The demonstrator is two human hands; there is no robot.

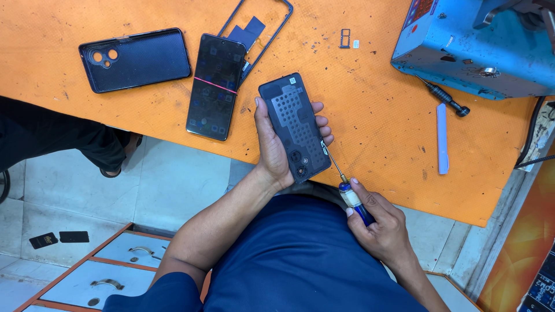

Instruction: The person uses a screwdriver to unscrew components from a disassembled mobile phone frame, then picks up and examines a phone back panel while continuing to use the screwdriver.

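Dark phone screen (215, 86), pink band across, lies on orange mat (370, 115).

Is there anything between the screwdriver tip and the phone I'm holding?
Nothing visible. The left hand holds the phone back side up, and the right hand brings the screwdriver in from the lower right; its tip already meets the phone's edge near the camera end, with only bare orange mat beside it.

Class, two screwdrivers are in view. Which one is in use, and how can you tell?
The blue-handled screwdriver in the right hand, its tip against the opened phone held by the left hand. The black screwdriver lies untouched beside the blue machine.
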